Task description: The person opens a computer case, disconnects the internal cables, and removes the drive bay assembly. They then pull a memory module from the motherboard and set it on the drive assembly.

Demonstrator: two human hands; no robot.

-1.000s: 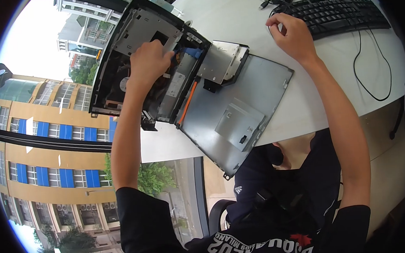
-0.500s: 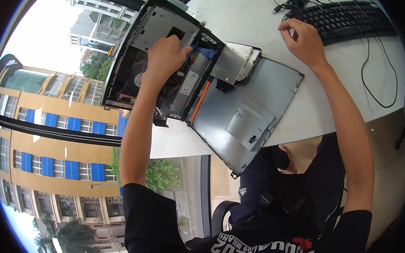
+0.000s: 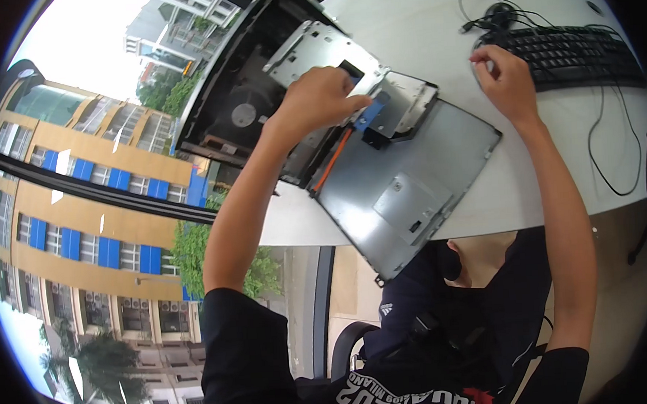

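The left forearm is reaching up and inward, and the left hand is bending over a metal bracket, its fingers and thumb gripping the bracket's inner side. The right arm is stretching toward the table's right side; the right hand is hovering or resting, which cannot be told, near the left end of a keyboard. Its fingers are curling loosely toward the thumb; whether they are pinching anything small cannot be told.

The bracket, flat, silvery and pierced by a dark rectangular opening, is slanting over an open computer case at the table's left edge. A blue plastic piece is showing just below the thumb. Inside the black case, a round fan hub is showing, and an orange strip is running along the near right rim.

A smooth grey metal panel is lying beside the case, its near corner jutting past the near edge of the white table. A boxy metal drive is sitting at the panel's far end. Thin black cables are looping around the keyboard.
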